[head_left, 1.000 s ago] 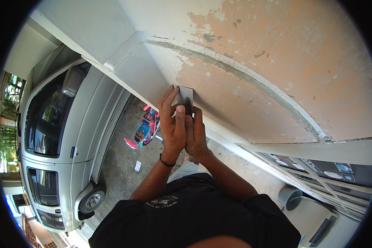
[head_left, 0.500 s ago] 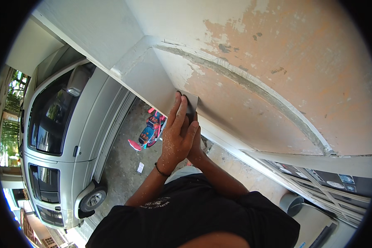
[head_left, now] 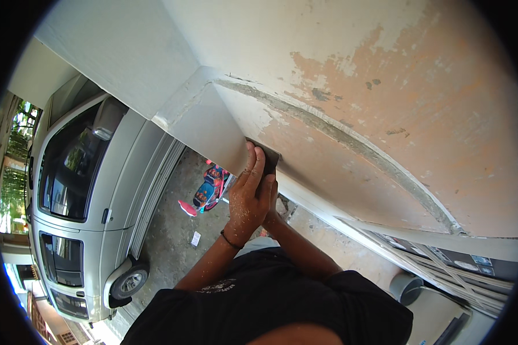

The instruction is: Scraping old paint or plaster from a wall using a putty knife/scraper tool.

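Note:
A wide, thin metal scraper [head_left: 273,160] lies with its blade against the lower part of the peeling wall [head_left: 334,178], close to the inner corner. My left hand [head_left: 246,198] is on it, its long fingers stretched together along the blade and its thumb beside my right hand. Pale flecks of dust dot the left hand, and a dark band circles that wrist. Tucked behind it, my right hand [head_left: 273,210] is closed around the scraper's lower end; most of its fingers and the handle are hidden.
A rough grey groove [head_left: 339,132] curves across the wall. To the left stands a silver vehicle [head_left: 121,167]. Below the ledge are a small colourful child's bike [head_left: 208,190] and a white paper [head_left: 195,238] on the concrete. A grey round container [head_left: 407,287] stands lower right.
The wall sits lower in the picture, and the hands and blade shift down with it. The blade looks darker, as if tilted differently. Both hands keep their hold.

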Demonstrator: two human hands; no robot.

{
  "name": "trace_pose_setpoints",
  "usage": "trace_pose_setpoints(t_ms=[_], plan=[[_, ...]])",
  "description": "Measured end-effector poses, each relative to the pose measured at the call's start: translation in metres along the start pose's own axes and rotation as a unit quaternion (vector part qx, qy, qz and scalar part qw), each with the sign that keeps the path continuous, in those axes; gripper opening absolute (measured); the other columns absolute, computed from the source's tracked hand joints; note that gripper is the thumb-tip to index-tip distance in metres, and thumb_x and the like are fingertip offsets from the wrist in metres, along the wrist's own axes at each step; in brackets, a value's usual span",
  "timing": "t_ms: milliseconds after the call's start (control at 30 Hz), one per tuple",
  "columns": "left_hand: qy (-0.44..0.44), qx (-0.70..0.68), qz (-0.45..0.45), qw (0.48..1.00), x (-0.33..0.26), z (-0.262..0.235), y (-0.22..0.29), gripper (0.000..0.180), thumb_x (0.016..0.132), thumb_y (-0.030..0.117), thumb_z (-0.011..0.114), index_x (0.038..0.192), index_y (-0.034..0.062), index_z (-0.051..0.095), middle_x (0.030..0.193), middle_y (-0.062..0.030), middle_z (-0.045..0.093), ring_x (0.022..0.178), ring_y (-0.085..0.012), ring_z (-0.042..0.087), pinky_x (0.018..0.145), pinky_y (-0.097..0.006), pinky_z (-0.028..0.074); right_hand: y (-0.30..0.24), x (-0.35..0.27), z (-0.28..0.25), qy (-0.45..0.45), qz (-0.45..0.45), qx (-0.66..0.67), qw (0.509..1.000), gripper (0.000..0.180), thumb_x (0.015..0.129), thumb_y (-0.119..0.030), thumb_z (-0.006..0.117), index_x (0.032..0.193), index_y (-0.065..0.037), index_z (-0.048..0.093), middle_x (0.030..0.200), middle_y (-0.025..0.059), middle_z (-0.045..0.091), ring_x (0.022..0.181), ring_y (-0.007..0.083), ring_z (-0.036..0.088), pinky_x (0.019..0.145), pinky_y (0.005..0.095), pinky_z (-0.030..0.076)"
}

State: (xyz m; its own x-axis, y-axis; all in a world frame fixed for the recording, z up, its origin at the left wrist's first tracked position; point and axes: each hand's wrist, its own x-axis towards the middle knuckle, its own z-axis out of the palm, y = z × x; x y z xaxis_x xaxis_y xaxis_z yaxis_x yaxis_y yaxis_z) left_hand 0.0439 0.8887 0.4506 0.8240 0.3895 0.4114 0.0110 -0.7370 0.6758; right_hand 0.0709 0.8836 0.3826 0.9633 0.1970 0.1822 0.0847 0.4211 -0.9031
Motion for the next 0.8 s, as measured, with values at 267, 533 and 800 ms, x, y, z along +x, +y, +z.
trace_pose_setpoints(t_ms=[267,533,800], plan=[[-0.014,0.009,-0.004,1.0,0.005,-0.008,0.007,0.061,0.095,0.006,0.063,0.152,-0.004,0.043,0.157,-0.0283,0.039,0.144,-0.0418,0.043,0.115,-0.043,0.04,-0.016,0.002,-0.012,-0.055,0.007,-0.064,0.996,0.049,0.102,-0.026,0.056,0.136,0.006,0.043,0.134,0.0252,0.057,0.11,0.0317,0.067,0.085,0.043,0.054],[0.018,-0.025,-0.028,0.999,0.007,-0.005,0.013,0.062,0.095,0.006,0.064,0.152,-0.0054,0.041,0.157,-0.0301,0.039,0.144,-0.0423,0.042,0.115,-0.043,0.04,-0.04,0.014,-0.03,-0.12,0.003,-0.125,0.985,0.046,0.103,-0.026,0.055,0.134,0.006,0.045,0.13,0.0244,0.06,0.1,0.0302,0.071,0.077,0.0405,0.056],[0.03,-0.071,-0.036,0.996,0.004,-0.003,0.03,0.062,0.099,0.008,0.06,0.155,-0.0048,0.036,0.158,-0.0311,0.035,0.142,-0.0417,0.046,0.111,-0.042,0.044,-0.067,0.015,-0.057,-0.191,-0.002,-0.19,0.963,0.043,0.104,-0.025,0.055,0.132,0.006,0.047,0.125,0.0237,0.064,0.091,0.0288,0.075,0.069,0.038,0.058]])
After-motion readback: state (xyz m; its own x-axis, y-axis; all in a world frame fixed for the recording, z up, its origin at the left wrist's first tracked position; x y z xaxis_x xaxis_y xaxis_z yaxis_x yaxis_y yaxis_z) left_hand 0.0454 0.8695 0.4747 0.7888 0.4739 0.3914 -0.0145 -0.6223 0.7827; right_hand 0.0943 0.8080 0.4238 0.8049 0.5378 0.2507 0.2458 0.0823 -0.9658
